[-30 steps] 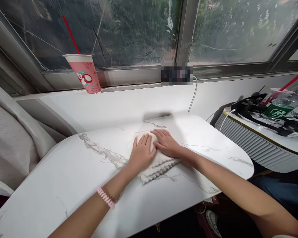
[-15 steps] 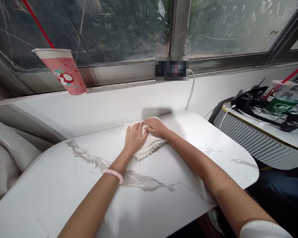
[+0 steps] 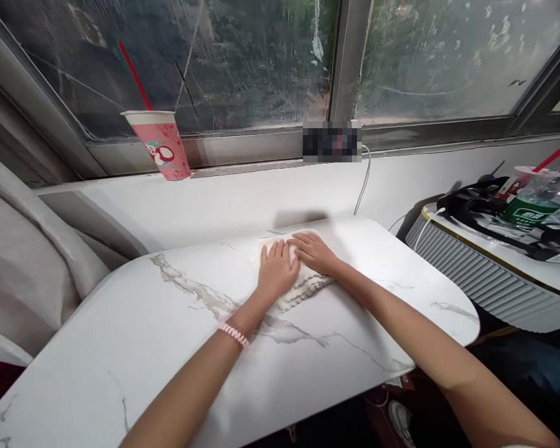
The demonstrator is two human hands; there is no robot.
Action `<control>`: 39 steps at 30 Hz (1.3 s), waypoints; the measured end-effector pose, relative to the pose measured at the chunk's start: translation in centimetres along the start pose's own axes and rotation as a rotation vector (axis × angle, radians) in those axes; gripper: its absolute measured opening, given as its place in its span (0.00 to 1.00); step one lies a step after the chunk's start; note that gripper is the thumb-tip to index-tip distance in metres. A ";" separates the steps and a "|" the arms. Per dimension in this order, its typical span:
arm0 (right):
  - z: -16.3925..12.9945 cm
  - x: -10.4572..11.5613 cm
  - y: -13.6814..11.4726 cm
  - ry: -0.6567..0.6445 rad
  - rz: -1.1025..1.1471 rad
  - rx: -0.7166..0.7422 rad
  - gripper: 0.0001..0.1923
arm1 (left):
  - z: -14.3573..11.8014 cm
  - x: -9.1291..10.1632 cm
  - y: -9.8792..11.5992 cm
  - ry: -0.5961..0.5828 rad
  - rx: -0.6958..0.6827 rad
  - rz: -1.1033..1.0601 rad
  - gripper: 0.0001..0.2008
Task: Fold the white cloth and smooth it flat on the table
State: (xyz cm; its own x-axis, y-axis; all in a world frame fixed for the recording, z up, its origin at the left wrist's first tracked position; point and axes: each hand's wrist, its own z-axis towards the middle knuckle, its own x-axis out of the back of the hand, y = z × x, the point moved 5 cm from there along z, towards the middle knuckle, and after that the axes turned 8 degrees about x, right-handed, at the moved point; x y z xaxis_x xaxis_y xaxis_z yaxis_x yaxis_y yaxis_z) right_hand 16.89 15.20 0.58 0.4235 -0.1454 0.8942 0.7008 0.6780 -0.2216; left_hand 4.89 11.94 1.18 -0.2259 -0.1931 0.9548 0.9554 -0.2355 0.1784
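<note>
Both of my hands lie on a cream-white cloth [image 3: 303,292] with a wavy edge, spread on the white marble-patterned table [image 3: 135,330] near its far edge by the wall. My left hand [image 3: 278,269] presses flat on the cloth's left part, fingers stretched forward. A pink coiled band [image 3: 234,335] circles my left wrist. My right hand [image 3: 313,252] rests palm down on the cloth's upper right part, its fingers pointing left and close to the left hand. Much of the cloth is hidden under the hands.
A pink paper cup [image 3: 162,149] with a red straw stands on the window ledge, beside a blurred-out dark device [image 3: 332,142] with a white cable. At right, a ribbed white cabinet [image 3: 471,274] bears a green-labelled bottle [image 3: 529,211]. Grey fabric [image 3: 32,249] hangs at left.
My hands have slid slightly to the right over the table, with the cloth under them. The camera view has also shifted, so the cup appears further right.
</note>
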 end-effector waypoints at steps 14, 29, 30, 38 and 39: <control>-14.7 5.7 -5.8 0.027 0.009 0.031 0.24 | -12.4 0.8 8.9 -0.067 -0.208 -0.103 0.32; 0.8 1.5 5.2 0.038 0.056 -0.054 0.21 | 4.0 -1.3 3.2 -0.052 -0.023 -0.092 0.26; 1.7 1.2 5.8 0.048 0.054 -0.080 0.21 | 5.0 -1.4 2.6 -0.058 -0.035 -0.097 0.26; 4.5 0.3 9.6 0.112 0.098 -0.127 0.20 | 9.6 -2.2 1.6 -0.056 -0.057 -0.109 0.24; 4.6 0.4 9.9 0.124 0.099 -0.139 0.20 | 9.9 -2.2 1.8 -0.051 -0.051 -0.109 0.24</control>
State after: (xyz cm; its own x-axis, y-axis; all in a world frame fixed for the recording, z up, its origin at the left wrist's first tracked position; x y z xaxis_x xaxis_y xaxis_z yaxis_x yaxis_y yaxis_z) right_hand 21.35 25.18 0.52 0.5558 -0.1763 0.8124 0.7208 0.5890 -0.3654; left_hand 8.98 21.37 1.70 -0.3170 -0.1153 0.9414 0.9144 -0.3006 0.2711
